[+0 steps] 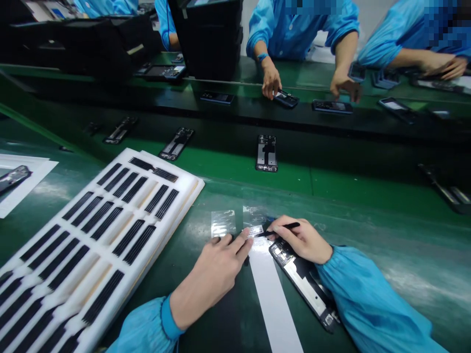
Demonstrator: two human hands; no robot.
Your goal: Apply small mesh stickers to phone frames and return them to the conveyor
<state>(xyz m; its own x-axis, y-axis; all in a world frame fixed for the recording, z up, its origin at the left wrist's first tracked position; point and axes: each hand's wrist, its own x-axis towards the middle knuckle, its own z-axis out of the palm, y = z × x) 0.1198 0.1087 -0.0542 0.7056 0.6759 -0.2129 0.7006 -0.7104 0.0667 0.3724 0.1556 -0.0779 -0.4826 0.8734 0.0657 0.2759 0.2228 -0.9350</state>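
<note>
My left hand (217, 267) rests on the green bench with its fingers together, the fingertips pressing a small patterned sticker (255, 231) at the top of a white paper strip (274, 299). My right hand (303, 239) is closed round black tweezers (279, 229) whose tip touches that sticker. Under my right hand and forearm lies an open phone frame (305, 282), tilted along the strip. Two clear film pieces (222, 223) lie just beyond my fingers.
A white foam tray (176, 198) with several black strips fills the left. Phone frames (266, 153) lie on the belt beyond. Across it, other people in blue sleeves (270, 81) handle phones (332, 106). Black crates (209, 37) stand at the back.
</note>
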